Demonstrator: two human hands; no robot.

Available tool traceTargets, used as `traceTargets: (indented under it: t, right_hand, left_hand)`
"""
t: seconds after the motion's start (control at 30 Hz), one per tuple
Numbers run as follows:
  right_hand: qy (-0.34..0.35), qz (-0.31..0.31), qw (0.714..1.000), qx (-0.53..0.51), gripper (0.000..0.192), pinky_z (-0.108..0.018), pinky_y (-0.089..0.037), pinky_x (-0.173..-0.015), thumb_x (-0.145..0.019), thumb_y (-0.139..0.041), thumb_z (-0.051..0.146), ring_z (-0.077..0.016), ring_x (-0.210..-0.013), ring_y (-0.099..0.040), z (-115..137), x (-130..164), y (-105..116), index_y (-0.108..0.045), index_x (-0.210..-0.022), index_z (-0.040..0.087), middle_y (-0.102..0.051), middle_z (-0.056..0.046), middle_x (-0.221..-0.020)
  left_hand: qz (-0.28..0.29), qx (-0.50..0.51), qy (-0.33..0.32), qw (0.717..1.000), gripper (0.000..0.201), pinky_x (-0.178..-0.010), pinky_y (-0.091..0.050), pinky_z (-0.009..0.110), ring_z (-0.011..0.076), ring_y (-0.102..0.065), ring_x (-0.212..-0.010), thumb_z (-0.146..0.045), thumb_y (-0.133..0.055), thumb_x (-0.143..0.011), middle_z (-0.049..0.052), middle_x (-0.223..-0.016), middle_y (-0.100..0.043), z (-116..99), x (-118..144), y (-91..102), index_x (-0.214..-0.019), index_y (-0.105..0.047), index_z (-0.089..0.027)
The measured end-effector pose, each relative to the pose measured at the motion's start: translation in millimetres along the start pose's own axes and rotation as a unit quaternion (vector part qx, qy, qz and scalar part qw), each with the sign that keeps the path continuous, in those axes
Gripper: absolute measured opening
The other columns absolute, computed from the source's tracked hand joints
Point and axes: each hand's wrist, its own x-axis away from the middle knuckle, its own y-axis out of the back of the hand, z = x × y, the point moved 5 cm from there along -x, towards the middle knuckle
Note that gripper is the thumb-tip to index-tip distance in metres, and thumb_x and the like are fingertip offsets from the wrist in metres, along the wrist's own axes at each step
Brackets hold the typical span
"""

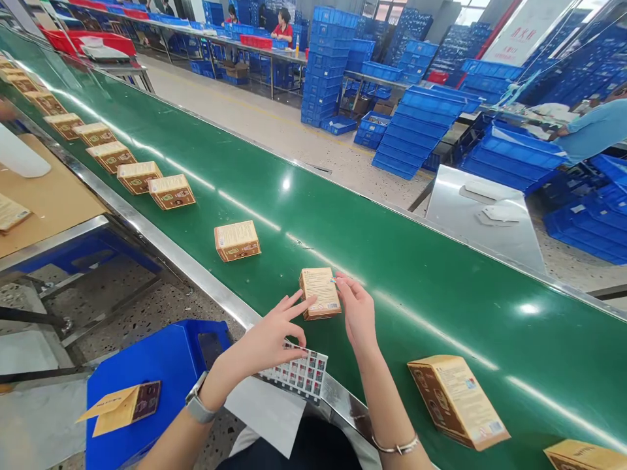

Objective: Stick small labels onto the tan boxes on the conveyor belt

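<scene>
A small cream-and-brown box (321,295) lies on the green conveyor belt right in front of me. My right hand (358,310) pinches a small bluish sticker (334,280) at the box's upper right edge. With outstretched fingers, my left hand (274,329) touches the box's left side. Its thumb and lower fingers grip a white sheet of small dark-and-red stickers (298,375), which hangs over the belt's metal edge. To the right, another box (460,398) carries a similar bluish sticker on its upper face.
Several like boxes (171,191) line the belt (274,189) to the upper left; one more box (585,455) is at lower right. On a blue stool (181,365) lies an opened box (125,406). Blue crates (326,65) and co-workers (283,27) are beyond the belt.
</scene>
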Motion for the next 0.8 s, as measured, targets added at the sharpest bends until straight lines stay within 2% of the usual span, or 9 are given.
traceTargets:
  t: [0.1,0.2,0.43,0.57,0.63,0.73,0.8]
  right_hand:
    - [-0.015,-0.007,1.000,0.017,0.038,-0.036,-0.056,-0.077,-0.072,-0.077,0.049,-0.0258,-0.096,-0.069,-1.7,2.9,3.8,-0.073,-0.092,0.017,-0.069,-0.013,-0.122]
    - [-0.010,-0.014,0.999,0.033,0.034,-0.035,-0.055,-0.077,-0.072,-0.076,0.048,-0.0259,-0.098,-0.068,-0.3,7.8,9.2,-0.072,-0.087,0.018,-0.069,-0.011,-0.120]
    - [0.033,-0.036,0.994,0.096,0.032,-0.035,-0.053,-0.076,-0.075,-0.072,0.048,-0.0251,-0.096,-0.067,7.3,15.7,22.7,-0.065,-0.079,0.018,-0.068,-0.011,-0.119]
    - [0.072,-0.063,0.982,0.165,0.030,-0.038,-0.052,-0.082,-0.076,-0.070,0.047,-0.0250,-0.094,-0.067,15.1,22.3,28.7,-0.061,-0.082,0.019,-0.069,-0.012,-0.114]
    - [0.093,-0.079,0.973,0.198,0.031,-0.038,-0.050,-0.086,-0.077,-0.071,0.045,-0.0243,-0.095,-0.066,20.9,24.0,31.7,-0.059,-0.091,0.020,-0.070,-0.011,-0.108]
    - [0.109,-0.095,0.961,0.237,0.042,-0.038,-0.051,-0.082,-0.078,-0.072,0.042,-0.0233,-0.085,-0.067,30.2,21.2,38.1,-0.053,-0.108,0.020,-0.070,-0.006,-0.091]
    - [0.109,-0.094,0.956,0.256,0.040,-0.038,-0.051,-0.076,-0.081,-0.068,0.040,-0.0231,-0.077,-0.066,37.3,19.6,43.6,-0.052,-0.111,0.020,-0.069,-0.005,-0.084]
  left_hand:
    - [0.009,0.028,0.010,1.000,0.011,-0.123,-0.029,0.046,0.0282,-0.019,-0.153,-0.021,-0.073,-0.082,-0.005,-0.164,-0.024,-3.7,-2.2,-5.3,-0.072,-0.071,-0.021]
    - [0.021,0.045,0.020,0.999,0.012,-0.120,-0.034,0.043,0.0284,-0.019,-0.152,-0.019,-0.073,-0.081,-0.005,-0.164,-0.023,-9.9,-1.8,-9.3,-0.070,-0.072,-0.021]
    - [0.037,0.051,0.002,0.998,0.010,-0.123,-0.029,0.045,0.0297,-0.017,-0.153,-0.020,-0.075,-0.081,-0.005,-0.164,-0.022,-15.3,-5.8,-23.3,-0.071,-0.073,-0.020]
    - [0.041,0.049,-0.018,0.998,0.009,-0.125,-0.024,0.045,0.0291,-0.017,-0.153,-0.021,-0.076,-0.080,-0.005,-0.163,-0.024,-19.7,-8.9,-28.6,-0.071,-0.073,-0.021]
    - [0.045,0.042,-0.032,0.998,0.010,-0.125,-0.021,0.046,0.0290,-0.020,-0.152,-0.022,-0.077,-0.079,-0.005,-0.163,-0.027,-24.4,-10.5,-30.5,-0.071,-0.073,-0.021]
    - [0.046,0.038,-0.034,0.998,0.011,-0.124,-0.023,0.049,0.0307,-0.032,-0.148,-0.021,-0.076,-0.081,-0.002,-0.162,-0.029,-31.6,-11.4,-32.0,-0.071,-0.072,-0.020]
    - [0.034,0.054,-0.014,0.998,0.011,-0.115,-0.039,0.044,0.0293,-0.053,-0.134,-0.021,-0.072,-0.084,0.000,-0.162,-0.032,-34.3,-9.6,-30.3,-0.073,-0.072,-0.021]
